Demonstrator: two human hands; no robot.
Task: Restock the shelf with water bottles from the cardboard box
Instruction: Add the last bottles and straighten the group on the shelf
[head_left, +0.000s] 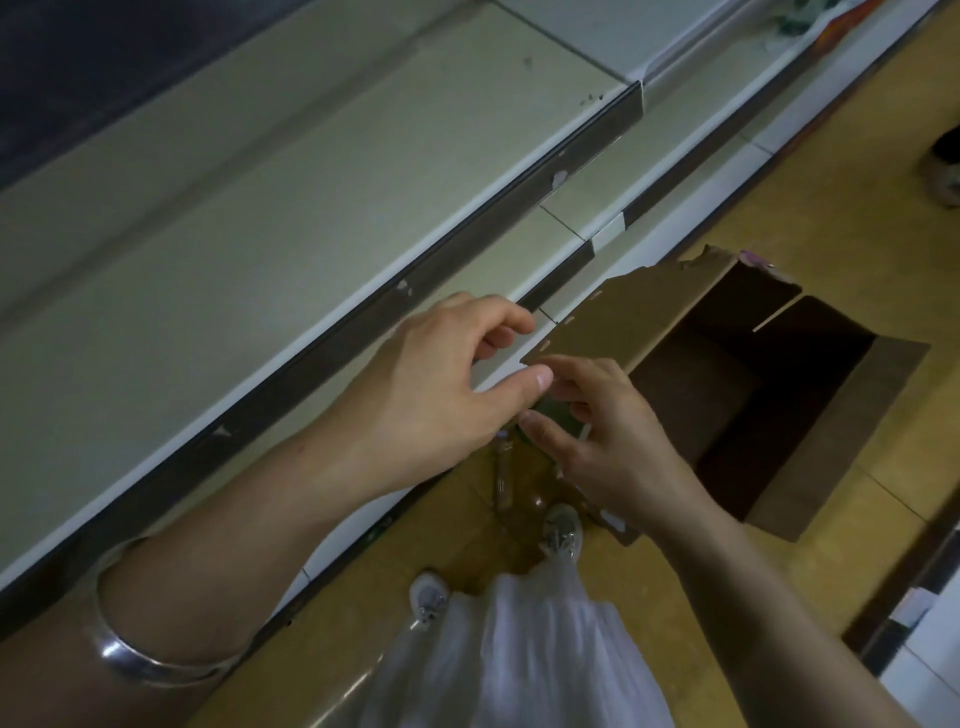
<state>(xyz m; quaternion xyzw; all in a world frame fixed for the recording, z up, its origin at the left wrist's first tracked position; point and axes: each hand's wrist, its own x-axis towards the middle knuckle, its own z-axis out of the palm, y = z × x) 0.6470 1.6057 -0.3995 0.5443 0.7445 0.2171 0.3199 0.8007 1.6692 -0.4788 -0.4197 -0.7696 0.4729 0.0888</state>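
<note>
Head view: both hands on a bottle top beside the open box

The water bottle (553, 415) hangs over the floor between shelf (260, 249) and cardboard box (727, 395); a loose pinch could drop it. Your right hand (618, 447) curls its fingers round the green cap, your left hand (441, 384) pinches beside it, half closed

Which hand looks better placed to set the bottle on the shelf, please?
Probably the left hand: it lies nearer the shelf. The right hand grips the bottle on the box side.
</note>
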